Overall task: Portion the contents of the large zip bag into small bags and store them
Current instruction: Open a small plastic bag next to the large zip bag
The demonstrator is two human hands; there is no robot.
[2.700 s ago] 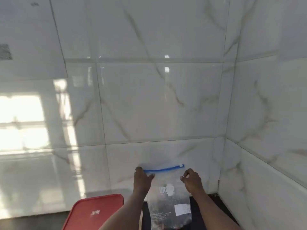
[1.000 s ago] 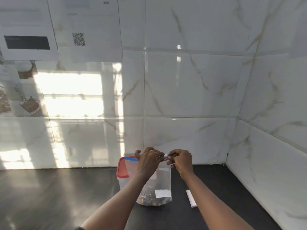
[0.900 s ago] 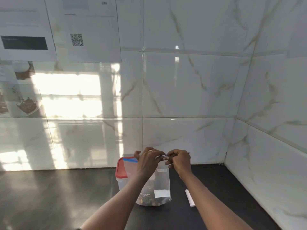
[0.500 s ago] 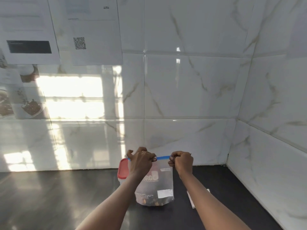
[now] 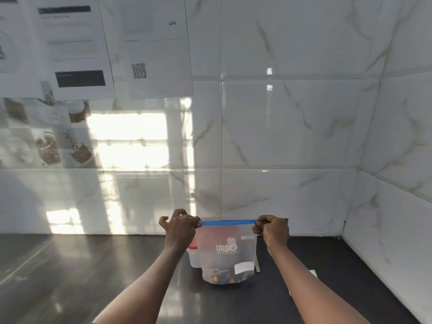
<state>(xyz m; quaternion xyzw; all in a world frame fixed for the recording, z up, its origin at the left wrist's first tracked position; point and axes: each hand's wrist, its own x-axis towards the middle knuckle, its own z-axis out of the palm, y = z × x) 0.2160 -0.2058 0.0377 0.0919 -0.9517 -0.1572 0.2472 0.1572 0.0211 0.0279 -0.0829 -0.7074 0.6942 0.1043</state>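
Observation:
A clear large zip bag (image 5: 225,258) with white lettering, a white label and a blue zip strip stands upright on the dark counter (image 5: 93,277). Dark contents lie at its bottom. My left hand (image 5: 181,230) pinches the left end of the blue strip. My right hand (image 5: 272,230) pinches the right end, so the strip is stretched straight between them.
A clear container with a red lid (image 5: 193,251) stands right behind the bag, mostly hidden by it. Small white flat items (image 5: 257,263) lie on the counter to the bag's right. Marble-tile walls meet in a corner at the right. Printed sheets (image 5: 149,47) hang on the wall upper left.
My hands have moved apart along the blue strip, from pinching close together near its middle to holding its two ends. The bag top is now stretched flat.

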